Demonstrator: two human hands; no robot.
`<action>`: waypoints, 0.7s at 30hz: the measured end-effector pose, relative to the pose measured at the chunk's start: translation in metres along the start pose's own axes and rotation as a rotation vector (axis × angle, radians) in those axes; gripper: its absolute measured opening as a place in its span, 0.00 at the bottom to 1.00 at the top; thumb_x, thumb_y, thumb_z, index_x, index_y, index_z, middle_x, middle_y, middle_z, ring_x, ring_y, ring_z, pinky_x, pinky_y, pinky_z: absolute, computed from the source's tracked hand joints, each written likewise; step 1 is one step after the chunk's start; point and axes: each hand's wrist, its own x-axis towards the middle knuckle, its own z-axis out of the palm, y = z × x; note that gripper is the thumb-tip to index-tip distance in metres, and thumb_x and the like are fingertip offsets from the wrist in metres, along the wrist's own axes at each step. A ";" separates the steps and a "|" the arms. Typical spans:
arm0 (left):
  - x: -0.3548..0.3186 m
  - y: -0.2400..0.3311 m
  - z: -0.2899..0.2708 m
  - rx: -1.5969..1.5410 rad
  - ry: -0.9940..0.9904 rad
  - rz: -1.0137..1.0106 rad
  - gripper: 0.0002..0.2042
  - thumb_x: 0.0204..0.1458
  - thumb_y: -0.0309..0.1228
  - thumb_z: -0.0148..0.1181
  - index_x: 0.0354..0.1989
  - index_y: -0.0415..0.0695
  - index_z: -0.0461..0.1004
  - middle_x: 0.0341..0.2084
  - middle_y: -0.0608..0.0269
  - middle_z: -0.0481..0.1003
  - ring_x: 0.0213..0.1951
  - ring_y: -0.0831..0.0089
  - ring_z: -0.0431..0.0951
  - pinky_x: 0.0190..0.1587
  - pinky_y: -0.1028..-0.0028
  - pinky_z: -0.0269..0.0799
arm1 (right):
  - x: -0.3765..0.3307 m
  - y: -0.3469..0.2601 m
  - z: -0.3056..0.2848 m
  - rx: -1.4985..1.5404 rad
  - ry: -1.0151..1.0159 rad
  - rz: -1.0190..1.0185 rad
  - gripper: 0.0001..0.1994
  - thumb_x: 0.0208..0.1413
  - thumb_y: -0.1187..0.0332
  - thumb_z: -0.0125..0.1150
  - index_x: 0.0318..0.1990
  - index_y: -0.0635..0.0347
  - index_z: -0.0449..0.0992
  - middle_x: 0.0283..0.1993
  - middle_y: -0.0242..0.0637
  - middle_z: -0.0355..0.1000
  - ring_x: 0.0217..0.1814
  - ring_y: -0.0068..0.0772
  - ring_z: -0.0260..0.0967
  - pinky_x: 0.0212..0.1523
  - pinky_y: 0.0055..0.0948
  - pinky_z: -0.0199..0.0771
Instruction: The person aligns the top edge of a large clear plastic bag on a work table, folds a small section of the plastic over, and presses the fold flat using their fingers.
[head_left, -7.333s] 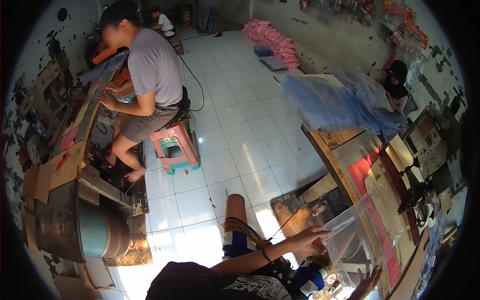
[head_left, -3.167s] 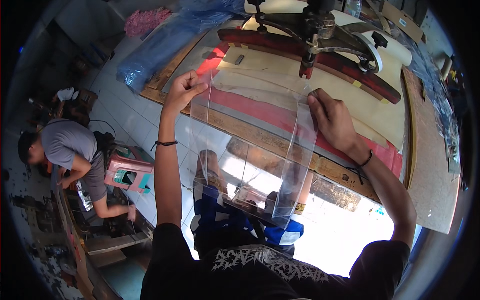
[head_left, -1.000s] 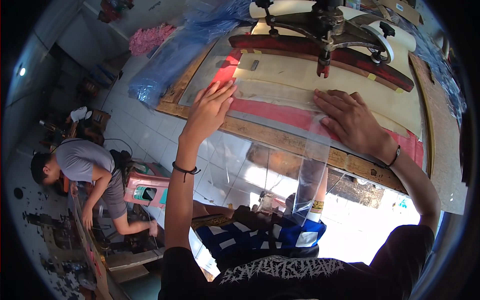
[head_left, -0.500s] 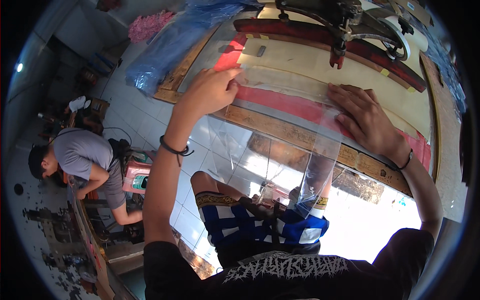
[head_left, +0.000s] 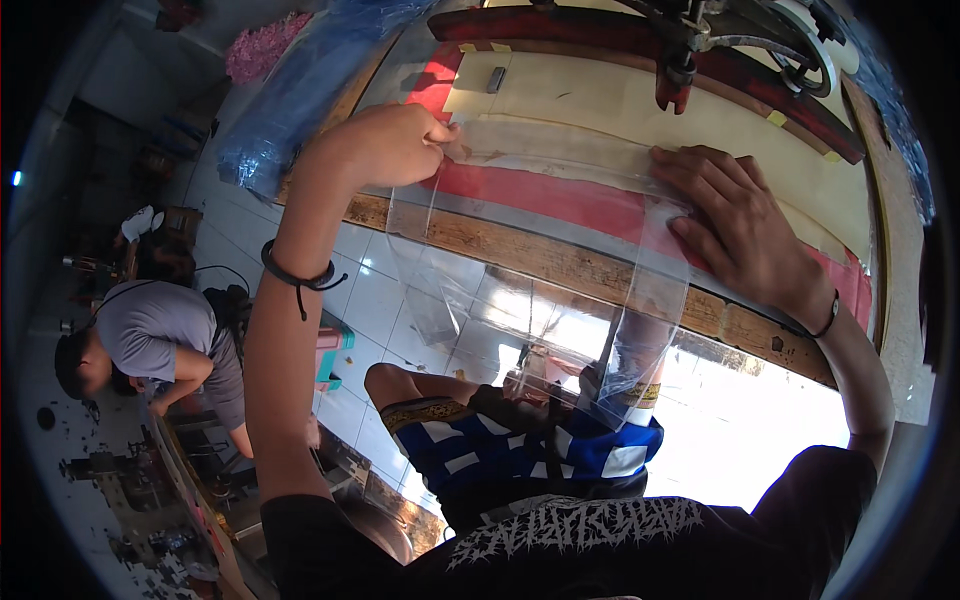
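Note:
A clear plastic sheet (head_left: 648,290) lies across the near part of the bench and hangs over its wooden front edge (head_left: 500,243) toward my lap. My left hand (head_left: 392,145) is closed in a pinch at the sheet's left edge, over a red strip (head_left: 560,200). At the other end my right hand (head_left: 735,215) rests flat on the plastic with its fingers stretched out. Beneath and beyond the sheet is a cream-coloured covering (head_left: 570,95). A small grey metal piece (head_left: 496,80) sits on that covering, farther off than my left hand.
A long dark-red bar (head_left: 560,27) on a metal machine head (head_left: 677,75) spans the bench beyond my hands. Blue plastic film (head_left: 290,110) is heaped at the far left. A person in a grey shirt (head_left: 160,325) bends over another workbench at left, near a pink-and-green stool (head_left: 332,350).
My left hand has moved left and slightly away from me, closing on the sheet's edge and drawing it left. My right hand stays nearly in place. The view has shifted a little.

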 end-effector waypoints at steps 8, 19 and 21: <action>-0.003 -0.027 0.018 -0.153 0.052 0.141 0.23 0.58 0.27 0.56 0.63 0.53 0.66 0.47 0.52 0.77 0.42 0.65 0.79 0.46 0.72 0.70 | -0.001 -0.001 0.000 0.072 0.126 -0.044 0.18 0.57 0.69 0.56 0.55 0.62 0.68 0.59 0.43 0.67 0.61 0.45 0.63 0.59 0.39 0.62; -0.018 -0.005 0.080 -0.213 0.808 0.164 0.07 0.56 0.31 0.57 0.41 0.45 0.76 0.37 0.53 0.79 0.39 0.52 0.79 0.41 0.62 0.74 | -0.008 0.007 0.001 0.167 0.094 -0.085 0.16 0.56 0.69 0.57 0.51 0.64 0.72 0.56 0.41 0.70 0.58 0.42 0.66 0.59 0.39 0.62; -0.009 -0.011 0.090 -0.148 0.941 0.306 0.07 0.56 0.27 0.56 0.40 0.43 0.77 0.41 0.54 0.78 0.46 0.56 0.77 0.45 0.62 0.69 | -0.008 0.009 0.004 0.176 0.103 -0.090 0.16 0.56 0.68 0.57 0.51 0.65 0.72 0.57 0.41 0.70 0.59 0.42 0.66 0.59 0.39 0.62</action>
